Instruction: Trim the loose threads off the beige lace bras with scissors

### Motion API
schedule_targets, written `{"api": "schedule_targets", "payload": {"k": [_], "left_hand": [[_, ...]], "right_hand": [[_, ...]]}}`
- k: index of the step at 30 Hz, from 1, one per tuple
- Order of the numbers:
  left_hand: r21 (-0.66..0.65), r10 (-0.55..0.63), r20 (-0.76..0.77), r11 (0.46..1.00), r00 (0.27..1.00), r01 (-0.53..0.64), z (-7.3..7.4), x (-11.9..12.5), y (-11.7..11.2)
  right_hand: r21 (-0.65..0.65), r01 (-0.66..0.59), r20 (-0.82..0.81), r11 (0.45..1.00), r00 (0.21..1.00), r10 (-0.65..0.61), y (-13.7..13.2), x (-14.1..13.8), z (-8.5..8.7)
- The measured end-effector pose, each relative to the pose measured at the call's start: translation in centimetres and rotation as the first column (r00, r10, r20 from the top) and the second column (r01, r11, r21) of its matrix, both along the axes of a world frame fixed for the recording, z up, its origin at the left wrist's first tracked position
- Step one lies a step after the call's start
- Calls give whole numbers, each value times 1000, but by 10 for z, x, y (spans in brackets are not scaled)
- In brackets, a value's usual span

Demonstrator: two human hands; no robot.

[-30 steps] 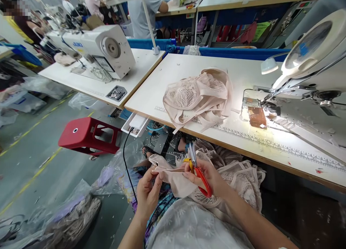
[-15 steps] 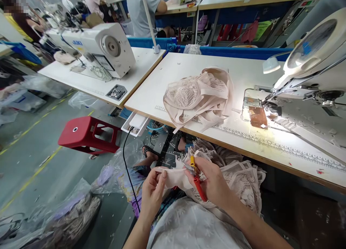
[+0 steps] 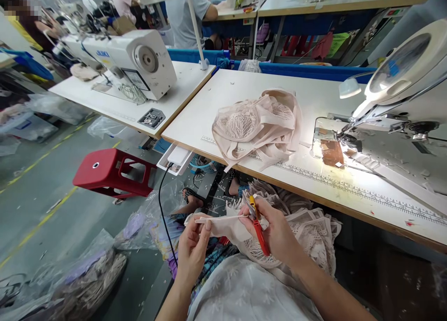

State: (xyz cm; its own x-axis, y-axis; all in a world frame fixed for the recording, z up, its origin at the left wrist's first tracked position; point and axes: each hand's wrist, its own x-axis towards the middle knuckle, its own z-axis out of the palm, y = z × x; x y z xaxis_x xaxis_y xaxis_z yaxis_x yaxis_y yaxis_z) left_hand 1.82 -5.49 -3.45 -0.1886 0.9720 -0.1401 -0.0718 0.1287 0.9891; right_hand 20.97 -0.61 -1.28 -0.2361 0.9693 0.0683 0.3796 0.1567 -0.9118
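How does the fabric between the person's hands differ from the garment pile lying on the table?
The held fabric runs nearly straight between the left hand and right hand; the garment pile lies crumpled. Scissors in the right hand are near the held fabric; no hand touches the garment pile. Both are pale pinkish beige.

The left forearm (image 3: 172, 295) rises steeply, both forearms bare. The left hand (image 3: 194, 242) points upward, thumb and bent fingers pinched together. The right forearm (image 3: 319, 281) slants in from the lower right; the right hand (image 3: 270, 228) is curled, fingertips turned toward the left hand, the two hands apart.
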Motion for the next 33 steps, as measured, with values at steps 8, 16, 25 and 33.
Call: {"api": "schedule_targets", "payload": {"k": [8,16,25,33], "left_hand": [[-34,14,140,999,990,-9,-1,-3,1],[-126,0,305,991,953,40,-2,-5,5],[77,31,-388,997,921,-1,17,-29,12],[10,-502,-453,823,737,567,53,-23,41]], "right_hand": [[-57,19,-50,998,999,-22,4,0,7],[-73,-3,-73,997,997,-2,6,-3,9],[80,-153,52,985,987,150,13,-10,14],[380,-280,197,882,956,218,25,-24,17]]}}
